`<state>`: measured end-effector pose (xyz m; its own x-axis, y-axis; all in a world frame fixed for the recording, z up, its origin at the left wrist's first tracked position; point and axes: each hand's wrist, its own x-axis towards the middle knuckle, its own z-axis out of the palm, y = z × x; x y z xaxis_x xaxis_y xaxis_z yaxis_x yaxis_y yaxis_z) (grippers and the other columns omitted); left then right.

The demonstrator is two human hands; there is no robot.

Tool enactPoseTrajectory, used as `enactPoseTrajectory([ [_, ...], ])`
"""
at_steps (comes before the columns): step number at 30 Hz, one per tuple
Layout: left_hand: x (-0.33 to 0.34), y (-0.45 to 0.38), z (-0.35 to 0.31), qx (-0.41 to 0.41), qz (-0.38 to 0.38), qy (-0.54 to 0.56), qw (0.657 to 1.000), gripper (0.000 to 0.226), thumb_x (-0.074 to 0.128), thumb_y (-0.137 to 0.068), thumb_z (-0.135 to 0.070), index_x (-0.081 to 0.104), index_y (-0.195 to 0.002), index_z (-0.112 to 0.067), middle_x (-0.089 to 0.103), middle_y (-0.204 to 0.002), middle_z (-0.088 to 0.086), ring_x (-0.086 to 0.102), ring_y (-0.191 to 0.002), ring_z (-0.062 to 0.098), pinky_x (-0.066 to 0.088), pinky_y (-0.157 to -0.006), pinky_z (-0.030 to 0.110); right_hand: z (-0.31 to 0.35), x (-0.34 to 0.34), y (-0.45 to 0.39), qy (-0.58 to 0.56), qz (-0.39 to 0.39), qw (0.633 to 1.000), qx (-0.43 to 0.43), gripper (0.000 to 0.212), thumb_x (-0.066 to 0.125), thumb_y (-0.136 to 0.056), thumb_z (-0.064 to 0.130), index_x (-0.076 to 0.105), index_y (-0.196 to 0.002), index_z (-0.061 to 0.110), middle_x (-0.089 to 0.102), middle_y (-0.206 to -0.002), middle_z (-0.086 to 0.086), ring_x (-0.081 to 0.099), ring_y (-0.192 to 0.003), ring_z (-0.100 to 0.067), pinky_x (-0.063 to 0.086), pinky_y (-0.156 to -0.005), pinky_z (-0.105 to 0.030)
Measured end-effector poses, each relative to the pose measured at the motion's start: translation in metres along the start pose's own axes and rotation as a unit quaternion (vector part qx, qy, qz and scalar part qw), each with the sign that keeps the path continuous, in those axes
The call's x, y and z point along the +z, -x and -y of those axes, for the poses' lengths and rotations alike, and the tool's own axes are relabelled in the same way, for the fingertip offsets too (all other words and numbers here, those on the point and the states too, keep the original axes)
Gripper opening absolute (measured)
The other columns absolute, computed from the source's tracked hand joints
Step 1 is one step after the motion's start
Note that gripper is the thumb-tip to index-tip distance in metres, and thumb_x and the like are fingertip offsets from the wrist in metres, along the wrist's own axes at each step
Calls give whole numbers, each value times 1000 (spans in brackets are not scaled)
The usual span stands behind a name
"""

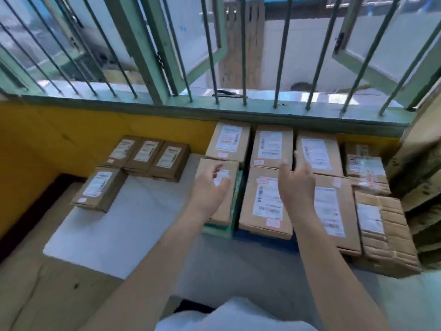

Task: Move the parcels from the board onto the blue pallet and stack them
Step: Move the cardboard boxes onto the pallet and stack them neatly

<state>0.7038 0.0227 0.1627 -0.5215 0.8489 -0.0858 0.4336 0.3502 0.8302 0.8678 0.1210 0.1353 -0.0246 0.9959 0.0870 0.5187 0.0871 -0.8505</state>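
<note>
Hiding most of the blue pallet [262, 240], stacked parcels [266, 201] blur.

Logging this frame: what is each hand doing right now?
Left hand: open, fingers loosely curled over a parcel, holding nothing.
Right hand: open, holding nothing.

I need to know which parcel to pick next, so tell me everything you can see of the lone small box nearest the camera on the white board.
The lone small box is brown cardboard, closed, lying flat on the white board near its left edge. A white label with a barcode covers much of its top, and a small white sticker sits near its front corner. It lies in front of a row of three similar boxes; contact is unclear. Neither hand touches it.
</note>
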Motion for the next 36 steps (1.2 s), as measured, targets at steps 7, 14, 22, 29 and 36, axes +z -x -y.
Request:
enactPoseTrajectory([
  [7, -141, -30, 125, -117, -130, -66, 982, 45, 53, -94, -32, 50, -137, -23, 54, -137, 2, 51, -121, 18, 46, -98, 35, 119, 170, 35, -29, 199, 977, -74, 55, 41, -102, 36, 31, -152, 15, 37, -155, -5, 37, -139, -22, 29, -113, -36],
  [14, -262, -72, 299, -248, -146, -1, 958, 48, 56, -91, -30, 49, -136, -17, 55, -135, 5, 53, -121, 21, 45, -97, 34, 181, 381, 67, 73, 309, 943, -103, 59, 41, -103, 38, 27, -154, 12, 31, -158, -7, 29, -145, -21, 26, -114, -34],
  [22, -367, -123, 446, -370, -119, -30, 921, 54, 58, -87, -29, 48, -138, -15, 51, -136, 10, 52, -120, 27, 43, -87, 30, 198, 587, 82, 216, 429, 875, -62, 58, 43, -99, 28, 28, -152, 10, 32, -153, -14, 41, -133, -30, 40, -95, -31],
  [29, -398, -176, 516, -415, -96, 44, 904, 57, 57, -87, -29, 44, -140, -11, 55, -134, 9, 57, -116, 29, 48, -98, 39, 187, 669, 71, 277, 417, 865, -42, 44, 44, -93, 16, 43, -135, 3, 43, -137, -19, 51, -116, -34, 45, -86, -37],
  [36, -393, -186, 531, -455, -89, 301, 833, 26, 52, -93, -12, 54, -119, -14, 60, -98, 0, 63, -85, 24, 53, -84, 34, 179, 686, 72, 271, 347, 897, -27, 36, 42, -85, 10, 46, -121, 11, 50, -123, -14, 54, -101, -35, 41, -73, -36],
])
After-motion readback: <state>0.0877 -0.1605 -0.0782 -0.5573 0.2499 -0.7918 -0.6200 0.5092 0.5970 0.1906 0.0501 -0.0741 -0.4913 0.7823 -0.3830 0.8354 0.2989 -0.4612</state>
